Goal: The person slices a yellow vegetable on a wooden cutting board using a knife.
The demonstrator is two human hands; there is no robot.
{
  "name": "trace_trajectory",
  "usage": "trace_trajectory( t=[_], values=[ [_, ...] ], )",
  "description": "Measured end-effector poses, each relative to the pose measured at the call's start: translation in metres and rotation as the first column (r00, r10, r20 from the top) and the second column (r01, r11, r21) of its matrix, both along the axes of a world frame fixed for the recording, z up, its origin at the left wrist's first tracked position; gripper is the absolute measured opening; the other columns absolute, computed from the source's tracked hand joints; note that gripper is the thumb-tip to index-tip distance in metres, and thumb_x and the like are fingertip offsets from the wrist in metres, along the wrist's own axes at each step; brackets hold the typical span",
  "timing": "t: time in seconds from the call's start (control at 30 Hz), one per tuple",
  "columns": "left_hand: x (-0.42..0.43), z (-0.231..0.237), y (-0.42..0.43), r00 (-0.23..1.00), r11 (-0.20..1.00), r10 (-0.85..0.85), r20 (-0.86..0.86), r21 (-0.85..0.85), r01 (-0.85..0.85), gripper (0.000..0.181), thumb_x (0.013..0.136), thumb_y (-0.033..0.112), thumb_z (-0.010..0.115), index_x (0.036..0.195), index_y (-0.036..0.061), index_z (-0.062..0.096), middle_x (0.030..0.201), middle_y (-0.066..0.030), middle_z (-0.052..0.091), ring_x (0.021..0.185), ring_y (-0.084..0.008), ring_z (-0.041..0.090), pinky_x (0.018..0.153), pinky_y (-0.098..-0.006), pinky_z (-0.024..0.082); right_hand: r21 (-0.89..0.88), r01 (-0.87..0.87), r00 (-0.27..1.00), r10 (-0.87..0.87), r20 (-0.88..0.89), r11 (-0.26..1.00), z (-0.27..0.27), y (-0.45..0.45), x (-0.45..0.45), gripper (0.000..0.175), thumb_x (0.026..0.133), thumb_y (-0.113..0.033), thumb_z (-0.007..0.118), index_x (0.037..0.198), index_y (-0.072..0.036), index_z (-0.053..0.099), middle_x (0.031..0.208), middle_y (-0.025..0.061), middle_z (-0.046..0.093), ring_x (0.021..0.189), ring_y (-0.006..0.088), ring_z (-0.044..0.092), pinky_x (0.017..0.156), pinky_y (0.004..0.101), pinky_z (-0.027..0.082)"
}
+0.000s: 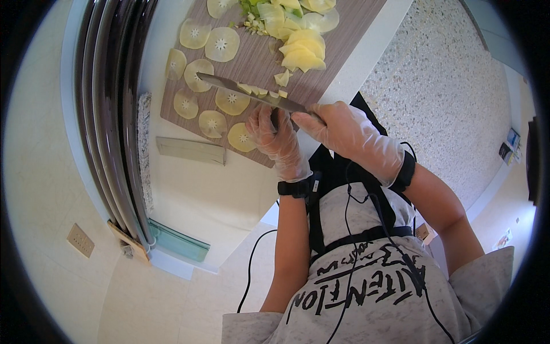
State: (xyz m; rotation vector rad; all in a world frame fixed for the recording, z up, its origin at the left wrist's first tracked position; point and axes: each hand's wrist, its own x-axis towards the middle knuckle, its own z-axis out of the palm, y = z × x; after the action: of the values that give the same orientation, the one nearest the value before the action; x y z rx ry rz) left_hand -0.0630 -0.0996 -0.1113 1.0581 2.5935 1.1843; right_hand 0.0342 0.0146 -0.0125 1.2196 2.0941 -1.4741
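Note:
My right hand (350,133), in a clear plastic glove, grips a kitchen knife (238,87) by its handle. Its blade points left over the wooden-patterned board (253,64), with small pale pieces (258,90) along it. Just below the blade is my gloved left hand (277,139), fingers bent, at the board's near edge. Whether it holds anything is hidden. Round pale-yellow slices with white star-shaped centres, such as this slice (232,101), are spread on the board's left part. Overlapping yellow slices (304,49) lie further up, beside chopped green and pale pieces (256,21).
A flat grey strip (191,150) lies on the white countertop (206,189) beside the board. Dark glossy upright panels (116,107) border the left side. Thin black cables (350,232) hang down my front. Speckled flooring (421,99) shows at the right.

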Motion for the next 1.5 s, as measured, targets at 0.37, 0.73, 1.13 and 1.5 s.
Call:
trace_trajectory(
  t=[0.37,0.73,1.13,1.5],
  values=[
    [0.002,-0.005,0.000,0.993,0.997,0.038,0.108,0.062,-0.045,0.021,0.076,0.006,0.074,0.094,0.0089,0.064,0.093,-0.0028,0.061,0.086,-0.0262,0.054,0.077,-0.0401,0.043,-0.031,0.023,1.000,-0.023,0.015,0.999,0.002,0.001,0.000,0.065,0.096,-0.058,0.042,0.086,0.001,0.068,0.066,0.0220,0.063,0.066,0.0383,0.065,0.061,0.0427,0.053],
    [0.003,0.000,0.000,0.993,0.998,0.056,0.104,0.015,-0.058,0.021,0.074,0.004,0.075,0.092,0.0092,0.065,0.092,-0.0031,0.061,0.087,-0.0257,0.054,0.077,-0.0403,0.043,-0.109,0.037,0.996,-0.028,0.079,0.993,0.004,0.003,0.008,0.064,0.095,-0.058,0.043,0.087,0.001,0.068,0.070,0.0228,0.063,0.068,0.0394,0.065,0.063,0.0425,0.053],
    [0.002,0.005,0.003,0.995,0.999,0.040,0.090,-0.026,-0.038,0.020,0.075,0.006,0.075,0.092,0.0095,0.065,0.093,-0.0032,0.062,0.088,-0.0265,0.054,0.078,-0.0407,0.042,-0.065,-0.001,0.998,0.005,0.056,0.998,-0.007,0.008,0.003,0.064,0.096,-0.057,0.043,0.084,0.001,0.067,0.070,0.0231,0.063,0.067,0.0400,0.064,0.061,0.0434,0.052],
    [0.002,0.012,0.005,0.992,0.998,0.048,0.121,-0.046,-0.042,0.019,0.077,0.007,0.074,0.094,0.0090,0.066,0.093,-0.0049,0.060,0.089,-0.0267,0.053,0.077,-0.0400,0.043,-0.093,0.025,0.995,-0.034,-0.089,0.995,-0.039,0.014,0.005,0.058,0.097,-0.050,0.048,0.086,0.004,0.067,0.067,0.0207,0.059,0.060,0.0333,0.056,0.059,0.0401,0.048]
  ],
)
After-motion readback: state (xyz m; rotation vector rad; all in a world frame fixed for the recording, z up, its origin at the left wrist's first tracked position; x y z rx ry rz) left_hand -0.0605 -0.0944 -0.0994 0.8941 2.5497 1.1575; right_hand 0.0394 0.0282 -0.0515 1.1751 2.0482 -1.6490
